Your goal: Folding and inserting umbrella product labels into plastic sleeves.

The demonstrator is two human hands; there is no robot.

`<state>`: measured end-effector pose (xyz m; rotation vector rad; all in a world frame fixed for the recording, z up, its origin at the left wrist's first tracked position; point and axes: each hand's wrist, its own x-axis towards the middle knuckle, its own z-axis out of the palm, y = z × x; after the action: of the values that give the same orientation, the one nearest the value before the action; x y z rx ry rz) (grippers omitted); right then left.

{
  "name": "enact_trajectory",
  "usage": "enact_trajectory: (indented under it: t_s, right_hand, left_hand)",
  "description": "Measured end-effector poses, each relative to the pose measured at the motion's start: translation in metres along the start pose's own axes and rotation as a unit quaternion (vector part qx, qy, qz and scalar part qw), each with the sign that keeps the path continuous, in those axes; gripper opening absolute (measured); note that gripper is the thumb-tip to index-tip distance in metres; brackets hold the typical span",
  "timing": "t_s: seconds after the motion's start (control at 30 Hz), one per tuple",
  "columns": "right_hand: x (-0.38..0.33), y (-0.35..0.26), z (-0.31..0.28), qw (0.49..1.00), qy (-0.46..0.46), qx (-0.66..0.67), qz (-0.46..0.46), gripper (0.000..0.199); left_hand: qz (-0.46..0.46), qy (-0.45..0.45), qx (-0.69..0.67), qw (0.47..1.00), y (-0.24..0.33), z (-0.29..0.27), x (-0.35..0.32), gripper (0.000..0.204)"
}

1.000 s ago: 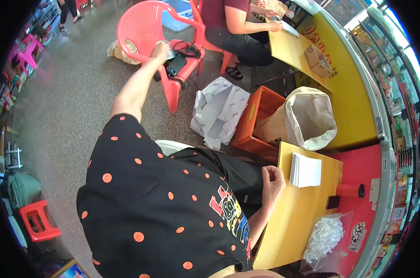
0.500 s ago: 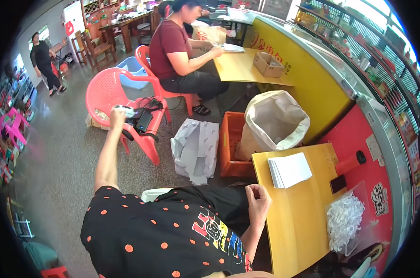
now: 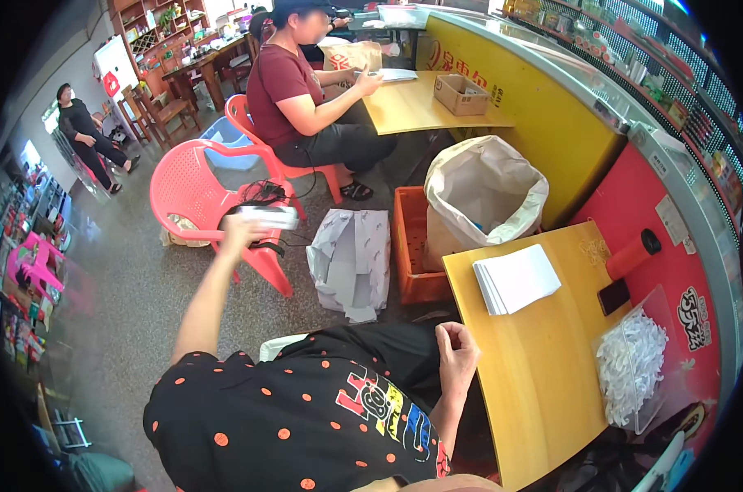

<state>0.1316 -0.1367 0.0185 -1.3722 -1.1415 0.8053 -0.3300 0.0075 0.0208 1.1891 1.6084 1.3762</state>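
A yellow wooden worktop [image 3: 543,385] fills the lower right of the frame; a red plastic armchair [image 3: 187,184] stands upper left. Right of center, a brown paper sack [image 3: 447,231] rises from an orange crate [image 3: 424,289]. White strips [image 3: 632,365] and a white paper stack [image 3: 523,279] lie on the worktop. The hands are well apart: the left hand [image 3: 242,235] clamps a blurred white item [image 3: 271,217] over the armchair; the right hand [image 3: 458,354], fingers curled shut, is beside the worktop's left edge.
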Motion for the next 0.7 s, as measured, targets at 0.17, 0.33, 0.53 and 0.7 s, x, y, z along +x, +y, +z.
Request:
enact_trajectory:
  t_s: [0.17, 0.33, 0.53, 0.7]
  right_hand:
    - [0.000, -0.020, -0.006, 0.977, 0.053, -0.106, -0.175, 0.031]
    - [0.002, -0.023, -0.022, 0.938, 0.114, -0.230, -0.233, 0.045]
    - [-0.005, -0.031, -0.038, 0.940, 0.187, -0.220, -0.181, 0.025]
    - [0.006, -0.030, -0.040, 0.934, 0.161, -0.255, -0.192, 0.026]
  left_hand:
    - [0.017, -0.278, -0.085, 0.957, 0.081, 0.160, -0.093, 0.029]
    - [-0.014, -0.431, -0.128, 0.893, 0.099, 0.224, -0.137, 0.025]
    - [0.054, -0.481, -0.071, 0.872, 0.112, 0.250, -0.144, 0.022]
    - [0.141, -0.477, -0.015, 0.867, 0.111, 0.265, -0.143, 0.020]
